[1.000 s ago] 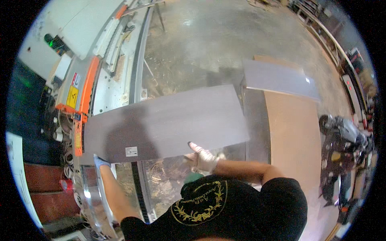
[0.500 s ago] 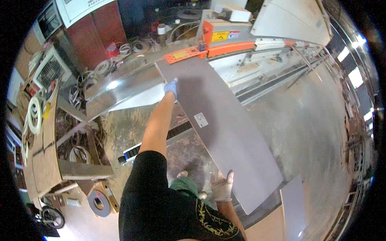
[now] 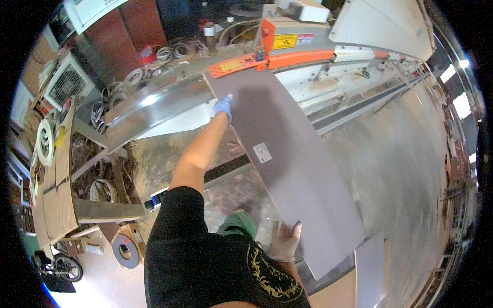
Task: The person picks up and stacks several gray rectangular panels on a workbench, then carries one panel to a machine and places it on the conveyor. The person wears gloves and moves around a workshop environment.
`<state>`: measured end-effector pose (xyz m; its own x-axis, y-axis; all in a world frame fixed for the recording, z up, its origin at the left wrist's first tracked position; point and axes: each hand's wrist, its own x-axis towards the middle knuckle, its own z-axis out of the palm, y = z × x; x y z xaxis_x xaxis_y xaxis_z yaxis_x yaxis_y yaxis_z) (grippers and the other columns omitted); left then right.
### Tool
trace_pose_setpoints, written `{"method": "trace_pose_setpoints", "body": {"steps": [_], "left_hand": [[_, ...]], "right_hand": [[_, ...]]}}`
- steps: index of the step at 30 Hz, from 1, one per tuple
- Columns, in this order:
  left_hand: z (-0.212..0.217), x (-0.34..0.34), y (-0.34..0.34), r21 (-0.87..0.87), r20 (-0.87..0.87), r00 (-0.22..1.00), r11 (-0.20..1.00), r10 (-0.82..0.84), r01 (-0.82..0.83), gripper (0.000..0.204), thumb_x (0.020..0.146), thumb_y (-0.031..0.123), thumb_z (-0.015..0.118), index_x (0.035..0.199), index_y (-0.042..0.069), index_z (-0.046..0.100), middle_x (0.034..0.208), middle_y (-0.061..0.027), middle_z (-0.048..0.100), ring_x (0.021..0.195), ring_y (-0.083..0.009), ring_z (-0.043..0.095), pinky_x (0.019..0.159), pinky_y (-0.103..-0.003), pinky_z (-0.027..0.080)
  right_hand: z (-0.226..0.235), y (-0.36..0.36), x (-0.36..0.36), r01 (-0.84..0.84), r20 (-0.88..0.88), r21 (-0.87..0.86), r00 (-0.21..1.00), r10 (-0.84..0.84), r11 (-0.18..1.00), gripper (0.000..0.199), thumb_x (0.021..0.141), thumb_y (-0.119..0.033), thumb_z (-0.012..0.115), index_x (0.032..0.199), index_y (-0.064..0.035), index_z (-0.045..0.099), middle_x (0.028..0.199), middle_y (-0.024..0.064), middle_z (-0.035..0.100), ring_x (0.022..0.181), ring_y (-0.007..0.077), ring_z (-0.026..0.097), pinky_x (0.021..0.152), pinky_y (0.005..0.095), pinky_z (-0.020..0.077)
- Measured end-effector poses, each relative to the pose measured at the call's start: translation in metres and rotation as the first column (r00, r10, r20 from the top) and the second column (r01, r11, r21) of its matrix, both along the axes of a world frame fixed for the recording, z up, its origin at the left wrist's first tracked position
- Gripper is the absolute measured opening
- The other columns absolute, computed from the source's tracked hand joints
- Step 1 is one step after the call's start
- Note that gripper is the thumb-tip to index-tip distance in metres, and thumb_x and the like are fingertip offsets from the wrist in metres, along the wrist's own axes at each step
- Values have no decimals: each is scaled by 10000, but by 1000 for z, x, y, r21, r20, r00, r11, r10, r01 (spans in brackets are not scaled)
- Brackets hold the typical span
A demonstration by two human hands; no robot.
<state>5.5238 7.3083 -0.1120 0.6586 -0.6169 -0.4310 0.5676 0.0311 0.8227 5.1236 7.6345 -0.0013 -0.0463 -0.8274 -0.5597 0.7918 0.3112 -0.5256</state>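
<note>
A long grey panel (image 3: 303,169) with a small white label (image 3: 262,153) reaches from the orange-edged machine (image 3: 298,60) toward me. My left hand (image 3: 223,109), in a blue glove, is closed on the panel's left edge near the far end, its thumb on top. Lower down, my right hand (image 3: 285,242), in a pale glove, holds the same edge near the close end. Its thumb lies over the top, and part of its grip is hidden. The panel's far end meets the orange perforated plate (image 3: 233,66).
A wooden stand (image 3: 59,190) with coiled edging strips is at the left. More rolls (image 3: 164,54) lie on the far bench. Another grey board (image 3: 370,267) leans at the lower right. A roller track (image 3: 226,169) runs under my left arm.
The view has shifted slightly. My left elbow bends a little farther outward, while both hands keep their places on the panel's edge. The panel hardly moves against the machine.
</note>
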Motion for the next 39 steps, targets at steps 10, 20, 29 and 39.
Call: {"method": "trace_pose_setpoints", "body": {"steps": [10,20,29,39], "left_hand": [[12,-6,-87,-175,62,782,764,-621,621,624,889,481,259,1324,54,392,1349,-128,415,1244,-329,355,1037,-478,258],[43,-240,90,114,927,229,806,-296,580,651,900,354,492,1356,-38,244,1387,-207,288,1243,-333,347,995,-391,334],[-51,-335,237,547,575,-85,305,-814,780,668,777,176,637,1322,-34,314,1262,-194,451,1170,-300,442,967,-370,367],[-28,-529,325,239,269,-268,-205,-925,949,503,793,201,671,1187,-6,438,1126,-140,541,1007,-240,550,848,-364,464]], "right_hand": [[-40,-117,-64,-118,150,-13,982,118,993,505,854,-294,592,1286,-126,392,1168,76,554,1054,227,551,880,450,455],[-243,-1,-362,593,4,404,760,-650,696,834,760,-520,611,1365,-44,289,1453,91,244,1318,290,258,1053,468,222],[-297,-32,-528,785,93,-276,596,-798,554,407,904,-386,473,1157,-68,489,1115,80,547,950,235,552,762,377,475],[-124,97,-267,259,249,-17,937,-247,966,420,825,-356,609,1131,-85,510,1070,94,581,978,222,553,775,398,499]]}}
